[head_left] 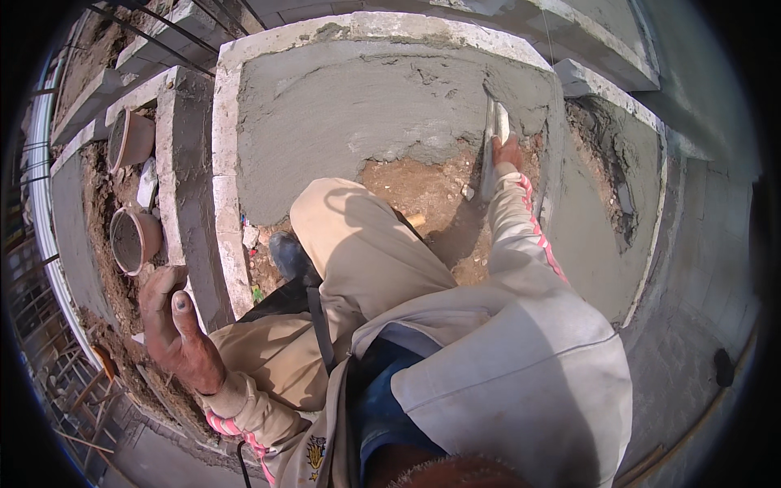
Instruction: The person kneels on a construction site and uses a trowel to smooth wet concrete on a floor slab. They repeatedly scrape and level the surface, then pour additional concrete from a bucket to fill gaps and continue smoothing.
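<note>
My right hand (pixel 508 152) grips a long, flat trowel (pixel 502 122), seen nearly edge-on, at the right part of a framed bed. Wet grey mortar (pixel 358 106) covers the bed's far and left parts. Bare brown soil (pixel 415 191) shows nearer my knee, and the mortar ends there in a ragged edge. Off to the left, my left hand (pixel 183 333) is raised with loosely curled fingers and the thumb apart; nothing shows in it. Just beyond it sits a bucket (pixel 140 240) with grey mortar inside. Another tilted bucket (pixel 133 140) lies farther away.
Pale block walls (pixel 230 122) frame the bed. Another mortar-covered bay (pixel 590 211) lies to the right, with a rough soil gap along it. Dark steel bars (pixel 159 37) stick out at the far left. My bent knee (pixel 342 211) reaches over the bed's near side.
</note>
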Motion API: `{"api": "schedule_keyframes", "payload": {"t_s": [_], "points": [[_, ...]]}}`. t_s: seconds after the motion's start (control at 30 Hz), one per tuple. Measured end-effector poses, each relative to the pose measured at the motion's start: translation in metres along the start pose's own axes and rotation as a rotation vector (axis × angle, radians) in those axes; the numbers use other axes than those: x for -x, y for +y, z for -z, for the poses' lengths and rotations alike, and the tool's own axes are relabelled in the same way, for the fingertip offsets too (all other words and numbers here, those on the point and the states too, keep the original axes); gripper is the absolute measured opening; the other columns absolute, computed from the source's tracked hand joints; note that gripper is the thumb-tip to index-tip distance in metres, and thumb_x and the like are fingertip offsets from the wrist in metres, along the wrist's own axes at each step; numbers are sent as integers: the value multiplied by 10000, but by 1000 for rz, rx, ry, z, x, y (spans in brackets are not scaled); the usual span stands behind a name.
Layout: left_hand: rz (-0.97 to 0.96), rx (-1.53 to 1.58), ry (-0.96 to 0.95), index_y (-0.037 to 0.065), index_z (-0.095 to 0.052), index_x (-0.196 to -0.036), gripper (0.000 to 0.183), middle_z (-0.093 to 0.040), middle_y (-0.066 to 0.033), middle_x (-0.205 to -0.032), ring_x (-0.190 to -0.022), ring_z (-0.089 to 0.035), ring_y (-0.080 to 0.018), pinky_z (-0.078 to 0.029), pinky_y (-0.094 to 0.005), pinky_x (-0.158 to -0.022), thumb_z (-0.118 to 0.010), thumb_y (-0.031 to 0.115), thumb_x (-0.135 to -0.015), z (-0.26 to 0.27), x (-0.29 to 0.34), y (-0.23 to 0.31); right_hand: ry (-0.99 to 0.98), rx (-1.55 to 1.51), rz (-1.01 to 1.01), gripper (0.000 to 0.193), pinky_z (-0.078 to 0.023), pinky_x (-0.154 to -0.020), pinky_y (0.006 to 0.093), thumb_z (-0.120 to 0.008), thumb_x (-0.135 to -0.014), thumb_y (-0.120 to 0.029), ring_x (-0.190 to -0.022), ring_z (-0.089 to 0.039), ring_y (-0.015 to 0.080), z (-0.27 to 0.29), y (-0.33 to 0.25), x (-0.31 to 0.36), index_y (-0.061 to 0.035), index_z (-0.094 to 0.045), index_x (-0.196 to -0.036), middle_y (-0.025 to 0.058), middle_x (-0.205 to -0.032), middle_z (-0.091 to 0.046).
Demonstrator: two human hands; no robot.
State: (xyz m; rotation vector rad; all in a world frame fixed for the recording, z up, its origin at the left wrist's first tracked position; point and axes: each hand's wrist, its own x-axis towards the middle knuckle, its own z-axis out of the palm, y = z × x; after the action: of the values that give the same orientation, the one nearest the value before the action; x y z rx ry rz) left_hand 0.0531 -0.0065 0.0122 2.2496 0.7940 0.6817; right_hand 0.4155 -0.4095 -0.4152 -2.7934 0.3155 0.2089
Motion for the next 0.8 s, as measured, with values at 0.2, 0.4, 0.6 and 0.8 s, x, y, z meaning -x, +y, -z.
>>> {"api": "schedule_keyframes", "payload": {"t_s": [0.2, 0.4, 0.6, 0.8], "points": [[18, -8, 7, -38, -644, -1179, 277, -648, -152, -1147, -1071, -608, -242, -463, -372, -973, -537, 151, -1006, -4, -5, 0, -219, -532, -186, 487, -501, -557, 442, -675, -867, -472, -628, -626, 298, 8, 22, -8, -91, -577, -1154, 148, -810, -643], [10, 8, -74, -32, -644, -1186, 271, -645, -135, -1174, -1098, -598, -229, -454, -358, -986, -540, 141, -1006, -12, -15, -10, -23, -492, 243, 420, -505, -589, 452, -582, -949, -444, -651, -636, 322, 62, -7, 38, -154, -564, -1252, 136, -818, -659], [-24, -65, -150, -38, -633, -1203, 269, -640, -127, -1188, -1107, -593, -216, -458, -351, -987, -546, 117, -1001, -23, -22, -13, -53, 113, -4, 549, -487, -779, 565, -463, -979, -469, -922, -639, 480, 50, 36, -5, -189, -409, -1448, 263, -1024, -674], [-54, -44, -131, -56, -630, -1117, 202, -639, -110, -1061, -1000, -578, -201, -444, -331, -922, -544, 86, -1002, -24, -17, -2, 146, 26, -54, 544, -488, -808, 570, -469, -976, -483, -970, -630, 485, 25, 108, 9, -183, -439, -1429, 266, -1110, -658]]}}
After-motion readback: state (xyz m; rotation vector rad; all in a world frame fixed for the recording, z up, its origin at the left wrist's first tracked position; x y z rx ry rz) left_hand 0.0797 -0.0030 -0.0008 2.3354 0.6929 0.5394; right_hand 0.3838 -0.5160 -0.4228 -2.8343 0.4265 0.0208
